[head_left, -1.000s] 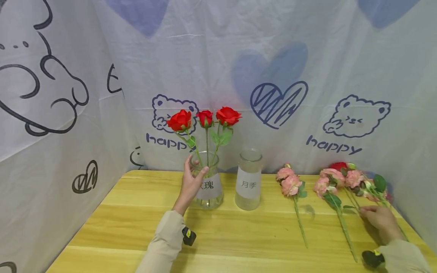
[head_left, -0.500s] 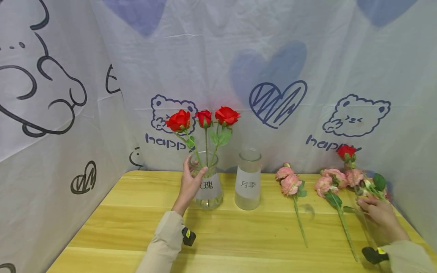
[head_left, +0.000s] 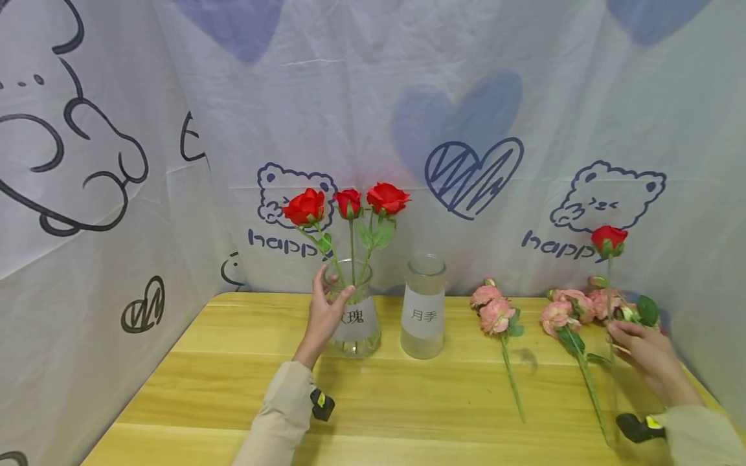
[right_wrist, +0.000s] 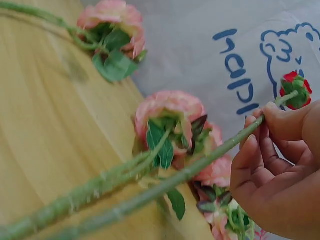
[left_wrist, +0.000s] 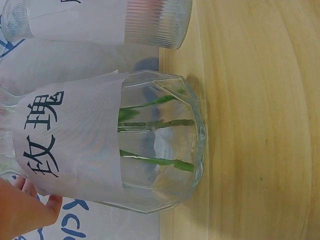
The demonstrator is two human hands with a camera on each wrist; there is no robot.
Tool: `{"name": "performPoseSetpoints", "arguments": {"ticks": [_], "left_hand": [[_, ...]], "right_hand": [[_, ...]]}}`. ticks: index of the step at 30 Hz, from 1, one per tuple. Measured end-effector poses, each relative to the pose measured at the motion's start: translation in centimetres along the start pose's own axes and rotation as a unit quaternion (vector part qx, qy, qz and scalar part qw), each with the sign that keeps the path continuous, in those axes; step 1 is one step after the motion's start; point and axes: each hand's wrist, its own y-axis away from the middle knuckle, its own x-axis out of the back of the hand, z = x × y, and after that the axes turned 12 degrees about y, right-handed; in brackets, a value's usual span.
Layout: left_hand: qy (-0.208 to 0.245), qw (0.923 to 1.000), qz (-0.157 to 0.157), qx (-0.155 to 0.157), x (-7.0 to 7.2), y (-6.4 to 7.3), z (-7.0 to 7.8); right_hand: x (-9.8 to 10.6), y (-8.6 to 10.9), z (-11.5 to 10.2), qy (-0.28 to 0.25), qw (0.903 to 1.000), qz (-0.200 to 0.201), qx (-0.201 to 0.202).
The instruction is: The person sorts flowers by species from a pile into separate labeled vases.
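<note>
My left hand [head_left: 327, 310] grips the neck and upper side of a clear glass vase [head_left: 366, 340] with a white label, and several fingers are hidden behind it. Three red roses [head_left: 348, 204] stand in that vase, their green stem ends showing through the glass in the left wrist view. At the right, my right hand [head_left: 649, 355] pinches the green stem of a single red rose [head_left: 609, 241] between thumb and fingers. This rose is upright, its bloom above the pink flowers [head_left: 556, 317] lying on the table. In the right wrist view, the stem [right_wrist: 185, 175] slants across from the fingertips.
A second labelled glass vase [head_left: 423, 323], holding no flowers, stands right of the first. One pink flower stem [head_left: 497, 317] lies alone between that vase and the right-hand pile. A printed cloth [head_left: 466, 194] hangs behind the wooden table [head_left: 408, 408].
My right hand has raised the red rose from among the pink flowers, bringing its bloom up from the tabletop to in front of the cloth. The left hand stays on the vase.
</note>
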Motion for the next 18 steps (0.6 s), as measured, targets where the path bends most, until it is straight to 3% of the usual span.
{"name": "performPoseSetpoints", "arguments": {"ticks": [7, 13, 18], "left_hand": [[-0.002, 1.0000, 0.000, -0.002, 0.1, 0.0, -0.1], [-0.006, 1.0000, -0.001, 0.001, 0.0, 0.2, 0.4], [-0.003, 0.9999, 0.002, -0.011, 0.1, 0.1, -0.1]], "right_hand": [[-0.8, 0.2, -0.7, -0.060, 0.9977, -0.024, 0.022], [-2.0, 0.0, -0.6, -0.043, 0.9984, -0.023, 0.029], [-3.8, 0.2, -0.4, -0.006, 0.9993, -0.012, 0.036]]}}
